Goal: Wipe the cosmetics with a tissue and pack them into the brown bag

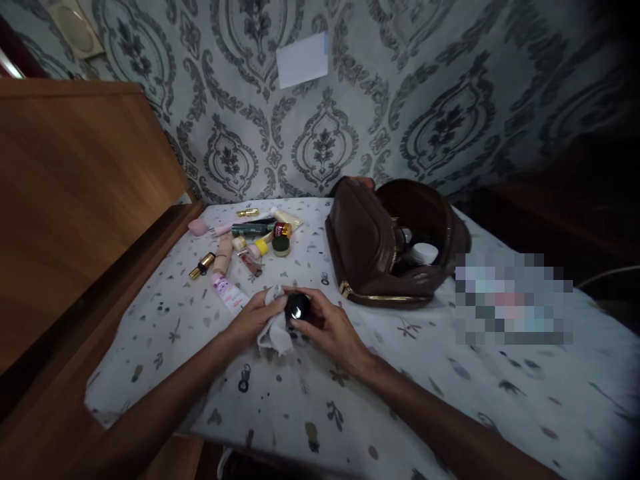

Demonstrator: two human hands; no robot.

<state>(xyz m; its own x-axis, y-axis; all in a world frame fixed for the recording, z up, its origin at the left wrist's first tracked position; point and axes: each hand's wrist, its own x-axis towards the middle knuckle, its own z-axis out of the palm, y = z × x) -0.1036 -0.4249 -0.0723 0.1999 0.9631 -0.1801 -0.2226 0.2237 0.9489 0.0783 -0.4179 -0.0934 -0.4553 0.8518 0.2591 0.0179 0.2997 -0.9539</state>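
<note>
Near the front middle of the table, my right hand [327,327] is closed around a shiny black round container [299,307]. From its left side, my left hand [257,317] pinches a crumpled white cloth [276,337] against the container. Whether the black thing is a jar or only a lid, I cannot tell. Just beyond my left hand lies a white and purple tube [227,293]. A beige tube [223,255], a dark green bottle [250,230], a green-lidded jar [281,246] and a red and gold jar [283,231] lie in a loose group behind it.
A brown zip bag [360,233] stands open at the back right, with a white round item [424,253] inside. A pink sponge [198,227] and a gold-and-black tube [203,265] lie at the left. A wooden panel [85,200] borders the left side; patterned wall behind.
</note>
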